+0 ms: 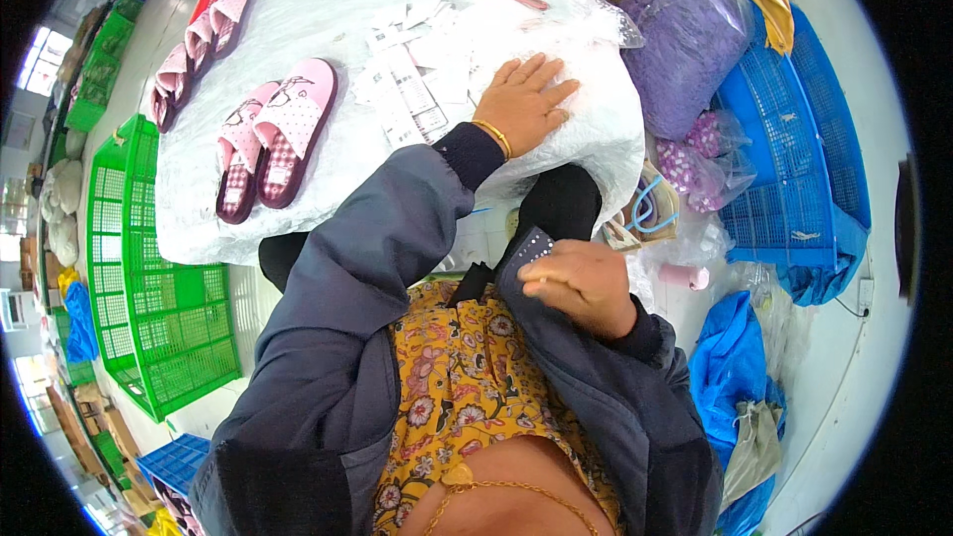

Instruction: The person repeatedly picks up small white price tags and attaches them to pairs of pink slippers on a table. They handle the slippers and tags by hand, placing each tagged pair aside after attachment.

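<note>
L hand [524, 102] flat on plastic sheet [328, 0] | R hand [586, 283] at jacket [541, 243], maybe pinching

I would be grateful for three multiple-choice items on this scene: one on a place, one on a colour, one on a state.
1. Where does the left hand rest?
A. on the white plastic sheet
B. in the green crate
C. on a slipper

2. What colour is the nearest pair of slippers?
A. blue
B. pink
C. yellow

3. How is the right hand held?
A. flat and spread
B. curled, at the jacket edge
C. gripping scissors

1 A: palm lies flat on the sheet. 2 B: pink uppers. 3 B: fingers curl beside the dark jacket.
</note>
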Available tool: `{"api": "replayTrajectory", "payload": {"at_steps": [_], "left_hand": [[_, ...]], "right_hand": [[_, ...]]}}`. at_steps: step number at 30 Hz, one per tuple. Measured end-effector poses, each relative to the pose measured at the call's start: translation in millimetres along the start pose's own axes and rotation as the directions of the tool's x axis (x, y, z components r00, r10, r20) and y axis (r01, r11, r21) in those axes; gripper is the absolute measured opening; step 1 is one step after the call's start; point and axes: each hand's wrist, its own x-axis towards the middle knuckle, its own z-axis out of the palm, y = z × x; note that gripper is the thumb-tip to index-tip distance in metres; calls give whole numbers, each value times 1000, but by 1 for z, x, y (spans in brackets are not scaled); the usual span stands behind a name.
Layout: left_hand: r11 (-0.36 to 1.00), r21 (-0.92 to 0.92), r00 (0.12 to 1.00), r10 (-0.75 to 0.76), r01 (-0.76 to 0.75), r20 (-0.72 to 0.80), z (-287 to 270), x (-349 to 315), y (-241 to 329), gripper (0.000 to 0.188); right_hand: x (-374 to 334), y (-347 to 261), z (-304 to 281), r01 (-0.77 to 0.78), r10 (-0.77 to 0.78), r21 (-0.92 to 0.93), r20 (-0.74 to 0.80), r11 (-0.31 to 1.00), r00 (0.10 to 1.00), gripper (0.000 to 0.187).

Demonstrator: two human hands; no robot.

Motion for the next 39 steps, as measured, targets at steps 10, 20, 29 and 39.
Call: {"api": "replayTrajectory", "payload": {"at_steps": [10, 20, 29, 39], "left_hand": [[975, -117, 968, -206, 190, -146, -102, -84, -25, 53], [900, -94, 904, -428, 426, 2, -100, -151, -37, 75], [937, -189, 943, -317, 294, -104, -99, -88, -77, 49], [971, -55, 918, -200, 232, 343, -46, -7, -191, 42]], "right_hand": [[4, 35, 13, -291, 311, 168, -108, 942, 944, 14], [22, 37, 35, -383, 451, 381, -105, 842, 886, 14], [25, 46, 34, -275, 315, 279, -112, 920, 942, 14], [8, 55, 23, -392, 475, 372, -166, 842, 864, 13]]}}
